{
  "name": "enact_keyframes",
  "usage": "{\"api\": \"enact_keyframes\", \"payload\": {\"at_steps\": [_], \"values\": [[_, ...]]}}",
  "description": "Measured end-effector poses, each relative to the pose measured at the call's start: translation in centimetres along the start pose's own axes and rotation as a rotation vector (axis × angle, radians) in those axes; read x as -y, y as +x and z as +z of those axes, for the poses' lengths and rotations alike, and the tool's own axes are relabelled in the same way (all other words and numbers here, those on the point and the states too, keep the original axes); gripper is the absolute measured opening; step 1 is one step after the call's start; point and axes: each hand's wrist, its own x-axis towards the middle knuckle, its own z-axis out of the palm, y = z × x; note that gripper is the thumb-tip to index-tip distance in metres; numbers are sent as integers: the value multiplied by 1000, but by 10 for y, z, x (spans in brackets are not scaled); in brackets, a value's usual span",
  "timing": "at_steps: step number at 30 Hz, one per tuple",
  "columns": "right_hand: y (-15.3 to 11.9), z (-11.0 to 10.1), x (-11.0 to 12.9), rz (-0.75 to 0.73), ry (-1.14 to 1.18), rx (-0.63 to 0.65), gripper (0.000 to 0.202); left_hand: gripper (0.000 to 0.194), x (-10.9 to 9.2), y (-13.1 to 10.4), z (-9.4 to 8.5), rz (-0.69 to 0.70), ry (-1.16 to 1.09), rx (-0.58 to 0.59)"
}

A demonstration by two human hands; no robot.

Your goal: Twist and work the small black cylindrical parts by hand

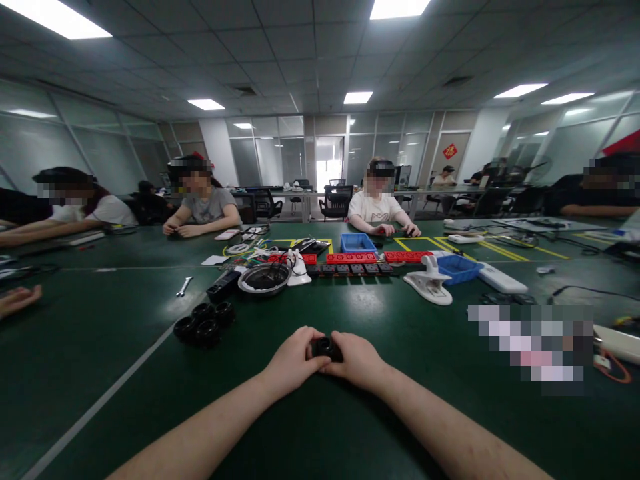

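My left hand [297, 360] and my right hand [361, 360] meet just above the green table. Between their fingertips is a small black round part [325, 346] with a ring-like opening facing up. Both hands are closed around it, thumbs on the near side, and the fingers hide its edges. To the left of my hands lies a cluster of several black wheel-like rings [205, 323], similar in colour to the held part.
Across the table's middle stand a metal bowl [265, 280], red socket strips [351, 258], a white clamp base [430, 287] and blue trays [457, 269]. A wrench [185, 287] lies at left. Another person's hand [20, 300] reaches in at the left edge; co-workers sit opposite.
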Motion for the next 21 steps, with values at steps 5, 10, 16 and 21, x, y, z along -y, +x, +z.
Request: {"api": "enact_keyframes", "payload": {"at_steps": [5, 10, 16, 21], "values": [[2, -14, -18, -182, 264, 196, 38, 30, 2, 3, -7, 57, -152, 151], [7, -10, -27, -121, 312, 217, 21, 29, 3, 3, -4, 49, -209, 136], [5, -1, -14, -37, 131, 99, 33, 29, 4, 1, 5, -16, -114, 32], [1, -1, 0, -4, -42, 28, 44, 26, 6, 1, 4, 12, -71, 10]]}}
